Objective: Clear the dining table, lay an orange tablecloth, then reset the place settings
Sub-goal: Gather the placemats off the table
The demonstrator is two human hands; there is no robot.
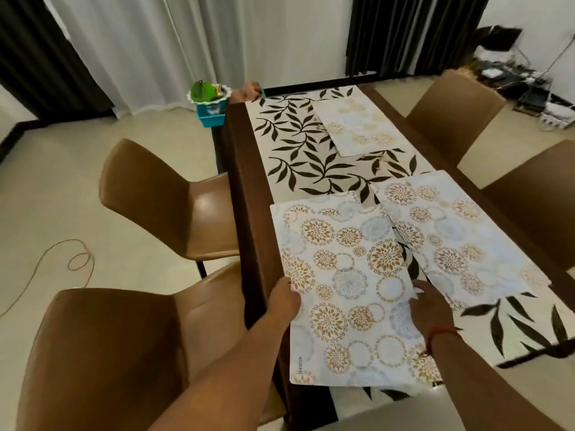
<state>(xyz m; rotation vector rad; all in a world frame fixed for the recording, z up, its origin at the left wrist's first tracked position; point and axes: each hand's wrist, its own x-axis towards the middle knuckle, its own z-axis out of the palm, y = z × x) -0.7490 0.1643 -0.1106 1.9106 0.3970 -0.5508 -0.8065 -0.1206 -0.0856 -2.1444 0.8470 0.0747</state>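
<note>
Both hands on near placemat [345, 284]: left hand [284, 301] pinched left edge, right hand [427, 309] gripped right edge. Mat lay at dining table [249, 194] near corner, probably overlapping another. Looked thin, light, floppy-ish, slick, so two-edge hold seemed smart.

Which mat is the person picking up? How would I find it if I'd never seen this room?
Find the long dining table with the leaf-print cloth. Three circle-flower placemats show on it: the far placemat, the right placemat, and the near placemat at the table's left edge. Only this one has the left hand and right hand on its sides.
</note>
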